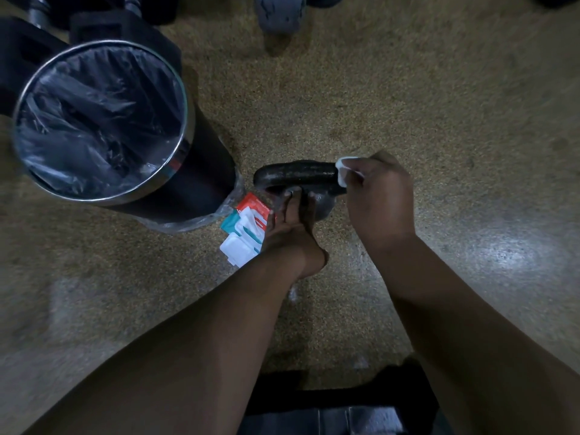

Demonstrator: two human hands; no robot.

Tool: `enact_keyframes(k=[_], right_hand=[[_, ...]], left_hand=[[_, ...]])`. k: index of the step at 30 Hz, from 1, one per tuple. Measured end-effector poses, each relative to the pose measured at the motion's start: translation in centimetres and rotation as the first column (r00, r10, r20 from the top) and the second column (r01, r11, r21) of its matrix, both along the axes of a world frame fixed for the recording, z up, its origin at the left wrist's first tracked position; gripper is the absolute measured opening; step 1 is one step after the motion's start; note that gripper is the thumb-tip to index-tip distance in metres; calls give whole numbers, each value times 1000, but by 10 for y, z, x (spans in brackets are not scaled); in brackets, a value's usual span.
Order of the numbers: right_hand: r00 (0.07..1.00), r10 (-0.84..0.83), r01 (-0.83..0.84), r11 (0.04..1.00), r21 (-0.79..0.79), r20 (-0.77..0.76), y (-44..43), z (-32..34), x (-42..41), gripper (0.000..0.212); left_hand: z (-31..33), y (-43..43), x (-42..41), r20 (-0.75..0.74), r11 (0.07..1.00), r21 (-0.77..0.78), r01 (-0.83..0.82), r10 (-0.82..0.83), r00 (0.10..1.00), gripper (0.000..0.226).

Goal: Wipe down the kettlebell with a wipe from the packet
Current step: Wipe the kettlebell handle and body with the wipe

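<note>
Two hands share the work. Bin [100,120] stands at ten o'clock, probably for discarding; the packet [246,235] lies handy at eight o'clock of the kettlebell [323,206]. Left hand [287,229] rests straight fingers [291,200] on it, likely steadying; right hand [381,199], at three o'clock, pinches the wipe [343,171] against the handle [298,174].

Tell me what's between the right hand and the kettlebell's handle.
A white wipe, gripped by the right hand against the kettlebell handle's right end, seen in the head view.
</note>
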State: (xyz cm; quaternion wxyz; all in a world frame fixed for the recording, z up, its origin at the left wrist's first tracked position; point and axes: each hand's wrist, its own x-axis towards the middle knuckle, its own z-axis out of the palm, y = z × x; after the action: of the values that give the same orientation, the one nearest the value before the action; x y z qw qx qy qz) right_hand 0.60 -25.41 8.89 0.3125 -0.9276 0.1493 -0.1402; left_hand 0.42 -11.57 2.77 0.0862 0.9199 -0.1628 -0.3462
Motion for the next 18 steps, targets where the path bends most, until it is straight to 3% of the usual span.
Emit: enact_keyframes(k=[5, 9, 14, 18], right_hand=[[998, 59, -58, 996, -68, 2, 8, -1, -5, 18], [999, 40, -41, 999, -33, -4, 2, -1, 2, 18], [998, 46, -40, 988, -148, 33, 5, -8, -11, 17], [994, 76, -68, 993, -98, 82, 5, -9, -1, 18]], left_hand=[[-2, -1, -2, 0, 1000, 4, -9, 9, 1000, 115], [0, 0, -1, 7, 1000, 20, 1, -1, 1000, 115], [2, -1, -2, -6, 1000, 12, -19, 19, 1000, 114], [3, -2, -1, -26, 999, 17, -28, 28, 999, 114]])
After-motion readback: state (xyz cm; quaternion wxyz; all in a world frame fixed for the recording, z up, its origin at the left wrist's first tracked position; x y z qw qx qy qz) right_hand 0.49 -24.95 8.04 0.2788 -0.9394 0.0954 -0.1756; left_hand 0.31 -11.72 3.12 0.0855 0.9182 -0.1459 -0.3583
